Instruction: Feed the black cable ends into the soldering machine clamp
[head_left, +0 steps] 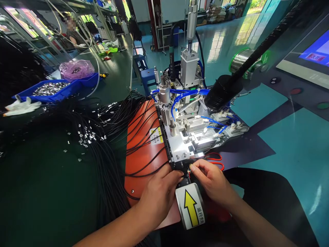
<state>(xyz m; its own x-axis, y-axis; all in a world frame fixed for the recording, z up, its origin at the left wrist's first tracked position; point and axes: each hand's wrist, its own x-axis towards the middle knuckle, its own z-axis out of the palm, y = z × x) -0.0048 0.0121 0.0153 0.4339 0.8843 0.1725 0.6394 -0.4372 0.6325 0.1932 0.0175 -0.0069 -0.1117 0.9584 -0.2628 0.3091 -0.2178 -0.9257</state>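
My left hand is closed at the near end of the machine's black track, its fingertips pinched around a black cable that runs under the hand. Opposite it, my right hand pinches something tiny between thumb and forefinger. A small shiny bit with a thin red wire shows at those fingertips; its kind is too small to tell. Just below both hands sits a metal cover with a yellow arrow. The silver machine with cylinders and blue air hoses stands right beyond my fingers.
More black cables with shiny metal ends lie across the green table and orange plate. Red-handled scissors rest beside my right hand. Left are a blue tray of metal parts and white gloves. A black flexible hose hangs over the machine.
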